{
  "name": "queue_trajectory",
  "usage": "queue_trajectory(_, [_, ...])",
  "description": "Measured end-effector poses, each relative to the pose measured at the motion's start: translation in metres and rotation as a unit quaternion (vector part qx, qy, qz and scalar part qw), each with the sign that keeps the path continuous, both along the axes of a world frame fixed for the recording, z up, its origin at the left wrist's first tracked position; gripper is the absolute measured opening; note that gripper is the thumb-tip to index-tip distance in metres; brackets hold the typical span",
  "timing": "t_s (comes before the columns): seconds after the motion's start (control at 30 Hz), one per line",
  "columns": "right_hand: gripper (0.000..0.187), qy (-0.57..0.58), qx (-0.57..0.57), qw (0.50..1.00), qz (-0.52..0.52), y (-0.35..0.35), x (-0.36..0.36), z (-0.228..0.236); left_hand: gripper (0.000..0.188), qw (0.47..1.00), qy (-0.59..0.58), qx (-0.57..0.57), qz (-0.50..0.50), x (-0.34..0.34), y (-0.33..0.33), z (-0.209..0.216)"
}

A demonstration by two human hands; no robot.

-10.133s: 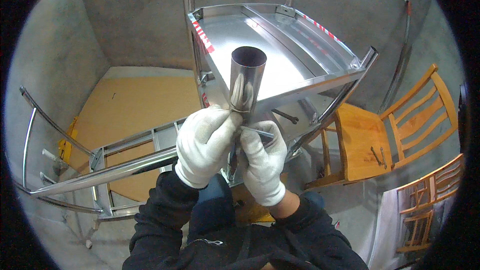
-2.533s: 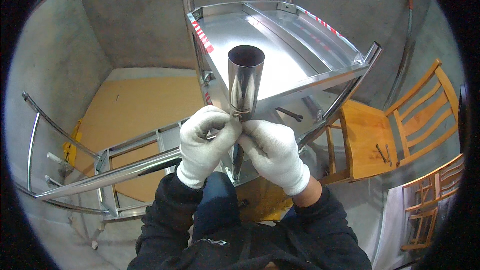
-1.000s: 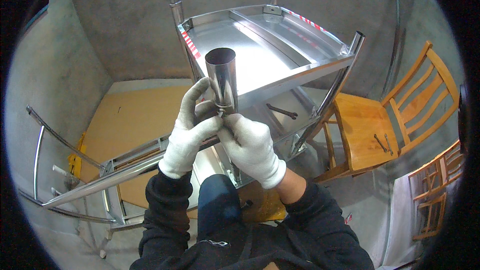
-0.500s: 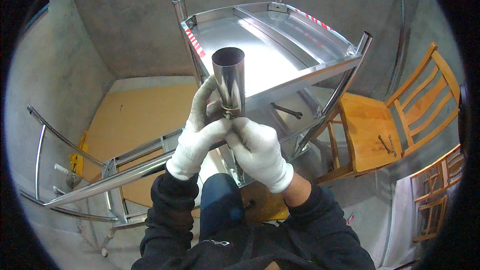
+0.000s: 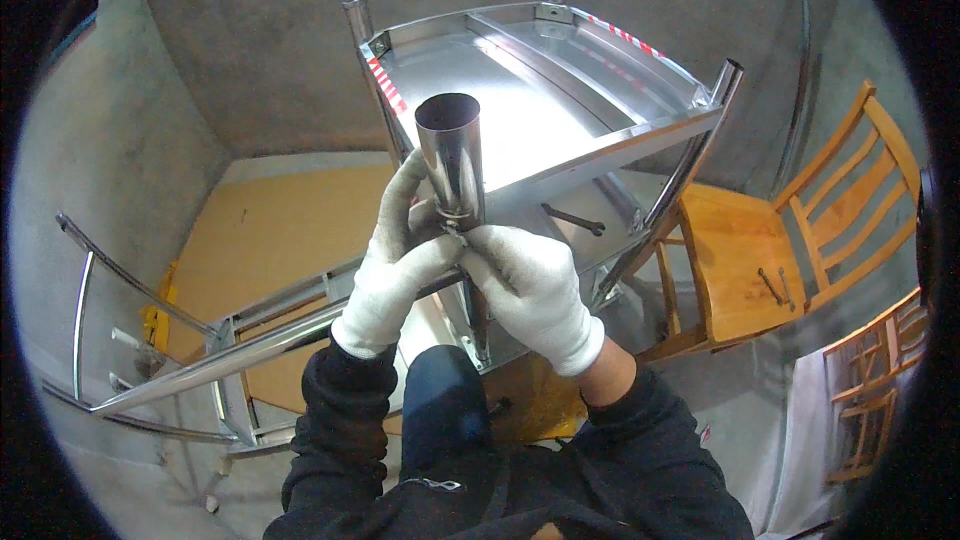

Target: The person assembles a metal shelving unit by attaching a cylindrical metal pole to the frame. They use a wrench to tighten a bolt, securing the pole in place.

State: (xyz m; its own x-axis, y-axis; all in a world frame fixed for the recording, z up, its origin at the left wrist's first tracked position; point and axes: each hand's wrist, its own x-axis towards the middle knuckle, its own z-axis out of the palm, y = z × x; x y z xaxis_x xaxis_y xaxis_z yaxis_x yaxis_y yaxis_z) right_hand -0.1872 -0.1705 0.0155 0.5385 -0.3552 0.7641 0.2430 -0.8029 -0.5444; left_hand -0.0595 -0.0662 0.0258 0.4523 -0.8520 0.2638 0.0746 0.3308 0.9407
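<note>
We've got the tube (image 5: 452,155) upright at the shelf's (image 5: 620,159) near corner, long axis rising straight between us. Our left hand (image 5: 380,285), the nearer, is curled round its left side; our right hand (image 5: 535,285) pinches low at the front, by a small fitting (image 5: 455,230).

Steel tube (image 5: 452,165): leaves room above.
Metal shelf (image 5: 620,154): blocks passage beyond.
Long rail (image 5: 235,354): bars low left.
</note>
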Motion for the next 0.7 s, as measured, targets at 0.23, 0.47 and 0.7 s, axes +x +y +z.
queue_trajectory(0.23, [0.009,-0.010,-0.110,0.992,-0.053,0.005,0.003,0.000,0.079,1.000,0.005,-0.024,-0.009,0.006,-0.003,-0.007])
queue_trajectory(0.47, [0.009,-0.015,-0.108,0.991,-0.078,0.012,0.006,-0.001,0.074,1.000,-0.001,-0.018,-0.002,0.001,-0.002,-0.002])
queue_trajectory(0.7, [0.015,0.011,-0.104,0.990,-0.090,0.017,0.002,0.002,0.070,0.999,-0.019,-0.030,-0.011,0.005,0.000,-0.005])
